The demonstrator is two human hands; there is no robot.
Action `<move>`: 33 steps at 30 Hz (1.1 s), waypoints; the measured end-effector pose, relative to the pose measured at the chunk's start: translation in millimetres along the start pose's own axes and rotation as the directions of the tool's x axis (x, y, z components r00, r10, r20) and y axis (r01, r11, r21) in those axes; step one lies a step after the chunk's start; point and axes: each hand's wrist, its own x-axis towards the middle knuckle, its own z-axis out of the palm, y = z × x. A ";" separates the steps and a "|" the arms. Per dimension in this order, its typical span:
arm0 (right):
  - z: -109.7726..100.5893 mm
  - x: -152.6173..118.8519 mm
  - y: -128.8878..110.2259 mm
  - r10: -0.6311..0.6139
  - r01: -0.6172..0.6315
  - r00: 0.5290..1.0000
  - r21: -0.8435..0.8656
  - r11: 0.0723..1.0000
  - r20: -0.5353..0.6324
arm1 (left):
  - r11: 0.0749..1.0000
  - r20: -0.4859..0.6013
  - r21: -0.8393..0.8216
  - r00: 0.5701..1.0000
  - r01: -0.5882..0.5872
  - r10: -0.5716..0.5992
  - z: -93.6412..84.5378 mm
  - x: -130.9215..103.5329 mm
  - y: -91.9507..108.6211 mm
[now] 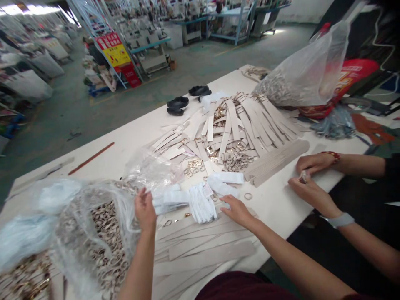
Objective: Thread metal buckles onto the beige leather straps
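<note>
Floor (175, 79) spreads past table edge (131, 127), beyond left hand (146, 211).

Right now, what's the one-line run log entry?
left hand: open, beside loop bag | right hand: near white strips | co-worker's hands: holding small piece

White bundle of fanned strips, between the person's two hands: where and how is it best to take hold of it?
Probably by its near end, from the person's own side: the right hand could pinch across the strips' width. The white bundle is fanned, and its near end points toward the beige straps, away from neighbouring white packs.
</note>
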 end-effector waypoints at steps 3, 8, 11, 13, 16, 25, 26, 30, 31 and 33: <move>6.6 8.2 -9.5 0.083 -0.083 0.997 -0.022 0.996 -0.001 | 0.997 0.406 0.067 0.911 0.045 -0.069 21.7 -66.9 -15.7; -9.9 31.9 -13.1 0.147 -0.175 0.974 -0.161 0.971 -0.170 | 0.997 0.606 0.070 0.796 -0.036 -0.014 49.8 -105.7 -19.4; -25.0 40.5 1.4 0.239 -0.287 0.941 -0.194 0.938 -0.240 | 0.998 0.644 0.058 0.765 -0.037 -0.009 57.9 -101.3 -15.8; -28.4 41.9 9.9 0.270 -0.308 0.938 -0.168 0.936 -0.215 | 0.995 0.652 0.036 0.752 0.092 -0.093 64.6 -99.6 -13.7; -23.4 38.6 4.5 0.246 -0.271 0.951 -0.121 0.955 -0.188 | 0.942 0.696 0.024 0.671 0.335 -0.257 82.7 -104.9 -7.3; -21.8 8.6 -84.7 -0.244 0.244 0.944 -0.028 0.969 -0.221 | 0.403 0.788 -0.329 0.483 0.854 -0.381 129.1 -99.4 35.3; -22.9 7.1 -87.0 -0.253 0.262 0.947 0.024 0.965 -0.198 | 0.356 0.795 -0.348 0.474 0.867 -0.378 126.8 -96.5 38.2; -23.0 9.9 -85.0 -0.105 0.136 0.988 0.304 0.943 -0.115 | 0.186 0.859 -0.377 0.418 0.907 -0.296 114.6 -93.4 44.7; -22.0 12.0 -84.1 -0.062 0.096 0.992 0.326 0.941 -0.112 | 0.172 0.864 -0.385 0.419 0.907 -0.277 112.8 -94.2 45.4; -19.4 16.0 -83.7 -0.022 0.061 0.992 0.304 0.951 -0.128 | 0.161 0.855 -0.412 0.442 0.897 -0.272 111.1 -95.7 46.2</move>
